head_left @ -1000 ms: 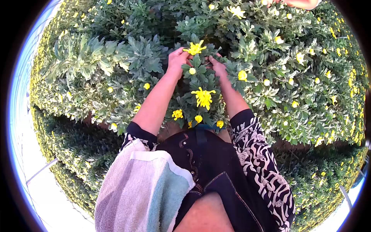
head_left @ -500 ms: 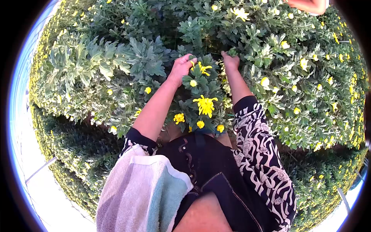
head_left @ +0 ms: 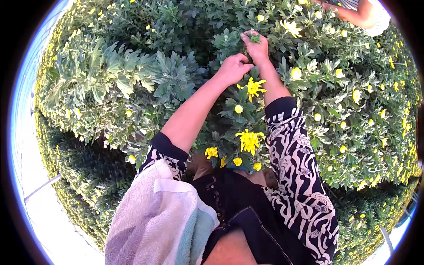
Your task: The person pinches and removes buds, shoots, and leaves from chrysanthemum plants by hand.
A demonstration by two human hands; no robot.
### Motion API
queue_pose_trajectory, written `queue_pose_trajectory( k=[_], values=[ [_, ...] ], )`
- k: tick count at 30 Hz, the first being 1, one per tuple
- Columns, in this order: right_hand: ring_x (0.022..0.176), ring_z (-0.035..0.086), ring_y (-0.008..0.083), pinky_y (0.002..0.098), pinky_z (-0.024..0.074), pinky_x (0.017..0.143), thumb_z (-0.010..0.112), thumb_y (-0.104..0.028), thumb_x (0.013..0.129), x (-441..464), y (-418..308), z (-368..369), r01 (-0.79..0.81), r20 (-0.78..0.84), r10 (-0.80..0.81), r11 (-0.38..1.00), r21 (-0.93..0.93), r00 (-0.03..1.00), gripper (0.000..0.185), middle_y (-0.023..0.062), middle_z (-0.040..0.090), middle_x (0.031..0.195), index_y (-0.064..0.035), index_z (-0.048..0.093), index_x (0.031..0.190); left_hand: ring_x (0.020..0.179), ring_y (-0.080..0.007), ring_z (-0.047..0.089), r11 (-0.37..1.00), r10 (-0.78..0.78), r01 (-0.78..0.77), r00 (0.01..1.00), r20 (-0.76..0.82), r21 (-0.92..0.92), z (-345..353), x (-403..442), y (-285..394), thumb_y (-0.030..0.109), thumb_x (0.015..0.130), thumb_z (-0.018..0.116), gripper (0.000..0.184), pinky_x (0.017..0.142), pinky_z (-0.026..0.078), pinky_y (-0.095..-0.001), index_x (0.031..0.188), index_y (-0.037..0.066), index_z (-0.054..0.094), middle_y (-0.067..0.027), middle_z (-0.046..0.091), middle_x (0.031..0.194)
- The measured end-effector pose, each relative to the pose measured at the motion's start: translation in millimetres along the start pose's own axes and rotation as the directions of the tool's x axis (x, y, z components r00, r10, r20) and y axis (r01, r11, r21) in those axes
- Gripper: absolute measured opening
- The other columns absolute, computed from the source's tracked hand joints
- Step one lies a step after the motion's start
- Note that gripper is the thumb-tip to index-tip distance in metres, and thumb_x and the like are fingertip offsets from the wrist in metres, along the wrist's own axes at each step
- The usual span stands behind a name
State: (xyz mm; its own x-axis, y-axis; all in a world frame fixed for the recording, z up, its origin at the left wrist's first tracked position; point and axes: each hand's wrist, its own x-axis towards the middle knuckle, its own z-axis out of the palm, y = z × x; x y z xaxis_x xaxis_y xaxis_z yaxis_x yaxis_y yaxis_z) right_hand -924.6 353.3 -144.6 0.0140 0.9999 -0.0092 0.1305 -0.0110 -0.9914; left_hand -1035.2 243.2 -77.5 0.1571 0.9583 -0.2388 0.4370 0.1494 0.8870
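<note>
My left hand (head_left: 233,69) is among the leaves just above a yellow flower (head_left: 252,88), its fingers curled together; what they grip, if anything, is too small to tell. Slightly higher and to the right, my right hand (head_left: 256,47) is closed on a small green sprig (head_left: 255,39). The two hands are close to each other. Below them, a round yellow bud (head_left: 238,108) and a larger open yellow flower (head_left: 249,141) stand on leafy stems.
Dense foliage (head_left: 110,70) with yellow buds spreads on both sides. Another person's arm (head_left: 353,15) reaches in at the top right. A towel (head_left: 154,212) hangs over my left side. Metal poles (head_left: 387,240) show at the lower edges.
Both hands have moved up, away from my body, and my right hand has come in beside my left. The flowers have shifted right and down in view; more of the other person shows.
</note>
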Motion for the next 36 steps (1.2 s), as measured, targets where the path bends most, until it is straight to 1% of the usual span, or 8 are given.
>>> queue_pose_trajectory(
  k=[5, 11, 18, 21, 23, 27, 32, 36],
  values=[
    [0.073, 0.068, 0.0164, 0.0287, 0.0511, 0.055, 0.072, -0.020, 0.087, -27, -35, -2, -0.343, 0.139, 0.315, 0.894, 0.287, 0.939, 0.018, 0.0035, 0.070, 0.088, -0.0042, 0.068, 0.095, 0.087, -0.0312, 0.068, 0.969, 0.008, 0.137, 0.816, -0.578, 0.207, -6, 34, -14, 0.014, 0.074, 0.075, 0.045, 0.078, 0.052, -0.0389, 0.111, -0.002, 0.055, -0.0149, 0.070, 0.092],
    [0.074, 0.068, 0.0160, 0.0291, 0.0524, 0.054, 0.070, -0.022, 0.088, -40, -27, -1, -0.526, 0.307, 0.431, 0.747, 0.406, 0.849, 0.021, 0.0045, 0.071, 0.089, -0.0045, 0.068, 0.101, 0.070, -0.0178, 0.067, 0.985, 0.051, 0.041, 0.857, -0.513, 0.166, -11, 54, -48, 0.011, 0.072, 0.079, 0.032, 0.062, 0.053, -0.0318, 0.099, 0.000, 0.065, -0.0090, 0.067, 0.077],
    [0.059, 0.064, 0.0138, 0.0302, 0.0546, 0.055, 0.072, -0.009, 0.082, -38, 5, 1, -0.488, -0.066, 0.487, 0.873, -0.001, 0.871, 0.013, 0.0071, 0.069, 0.078, 0.0010, 0.068, 0.089, 0.061, -0.0099, 0.063, 0.950, -0.104, -0.057, 0.870, -0.482, -0.308, -4, 47, -57, 0.004, 0.081, 0.073, 0.022, 0.053, 0.049, -0.0239, 0.100, -0.003, 0.067, -0.0063, 0.068, 0.074],
    [0.064, 0.064, 0.0113, 0.0292, 0.0528, 0.059, 0.075, -0.009, 0.081, -47, 7, 0, -0.309, -0.027, 0.322, 0.926, 0.217, 0.946, 0.017, 0.0037, 0.068, 0.078, -0.0022, 0.069, 0.096, 0.059, -0.0114, 0.063, 0.974, -0.096, -0.020, 0.866, -0.491, -0.224, -12, 38, -48, 0.006, 0.079, 0.074, 0.021, 0.054, 0.050, -0.0262, 0.098, -0.001, 0.069, -0.0068, 0.069, 0.075],
    [0.071, 0.061, 0.0085, 0.0269, 0.0499, 0.065, 0.077, -0.010, 0.080, -52, -28, -5, -0.093, 0.172, 0.042, 0.949, 0.302, 0.984, 0.020, 0.0013, 0.067, 0.077, -0.0036, 0.070, 0.098, 0.057, -0.0131, 0.062, 0.967, 0.215, -0.121, 0.854, -0.473, 0.222, -15, 34, -45, 0.009, 0.078, 0.074, 0.018, 0.056, 0.050, -0.0283, 0.095, 0.003, 0.071, -0.0071, 0.068, 0.074],
    [0.074, 0.058, 0.0070, 0.0244, 0.0475, 0.068, 0.078, -0.012, 0.080, -40, -22, 1, -0.267, 0.217, 0.225, 0.945, 0.189, 0.950, 0.018, 0.0004, 0.068, 0.082, -0.0069, 0.072, 0.097, 0.055, -0.0143, 0.062, 0.836, 0.489, -0.241, 0.735, -0.469, 0.494, -14, 39, -57, 0.011, 0.077, 0.074, 0.015, 0.056, 0.049, -0.0293, 0.092, 0.007, 0.072, -0.0068, 0.067, 0.071],
    [0.091, 0.069, 0.0332, 0.0405, 0.0523, 0.081, 0.079, -0.029, 0.074, -36, -7, -7, -0.309, -0.156, 0.267, 0.829, -0.465, 0.951, 0.034, 0.0175, 0.071, 0.094, -0.0039, 0.071, 0.095, 0.062, -0.0099, 0.065, 0.999, 0.006, -0.019, 0.924, -0.383, -0.029, -14, 30, -35, 0.009, 0.079, 0.072, 0.013, 0.055, 0.049, -0.0260, 0.091, 0.007, 0.072, -0.0054, 0.069, 0.075],
    [0.088, 0.070, 0.0270, 0.0369, 0.0536, 0.077, 0.077, -0.019, 0.075, -32, 29, -15, -0.396, -0.154, 0.365, 0.863, -0.312, 0.918, 0.027, 0.0144, 0.071, 0.095, -0.0027, 0.070, 0.095, 0.070, -0.0097, 0.067, 0.979, -0.126, 0.060, 0.928, -0.351, -0.194, -17, 37, -36, 0.007, 0.083, 0.069, 0.013, 0.059, 0.052, -0.0242, 0.095, 0.006, 0.071, -0.0047, 0.068, 0.083]
  ],
)
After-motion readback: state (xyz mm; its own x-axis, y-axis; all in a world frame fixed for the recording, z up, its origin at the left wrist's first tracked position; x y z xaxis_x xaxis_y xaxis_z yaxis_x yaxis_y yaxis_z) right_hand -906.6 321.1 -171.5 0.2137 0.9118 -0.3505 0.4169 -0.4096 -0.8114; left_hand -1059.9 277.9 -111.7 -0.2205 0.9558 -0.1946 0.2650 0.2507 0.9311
